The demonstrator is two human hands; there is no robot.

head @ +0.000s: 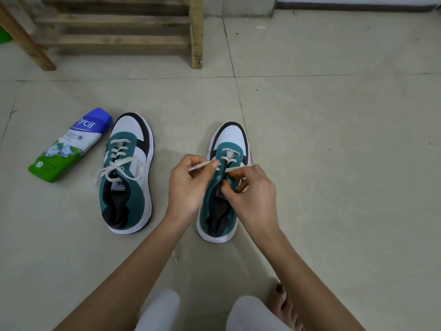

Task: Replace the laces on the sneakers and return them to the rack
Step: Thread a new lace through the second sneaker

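Now both hands point(188, 185) point(255, 194) pinch lace point(202, 165) at sneaker point(230, 136).

On the floor point(334, 139), left sneaker point(127, 173) and right sneaker point(224, 182) side by side, toes toward the rack point(119, 32) behind. A bottle point(70, 144) lies just left of the left sneaker. Over the right sneaker, the left hand point(188, 185) and right hand point(253, 197), a lace point(202, 165) between them.

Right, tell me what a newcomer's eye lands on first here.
Centre frame, the left hand pinches a white lace while the right hand grips the half-laced sneaker at its eyelets. Left of it stands the laced sneaker, a blue-and-green bottle lying beside it. The wooden rack stands at top left.
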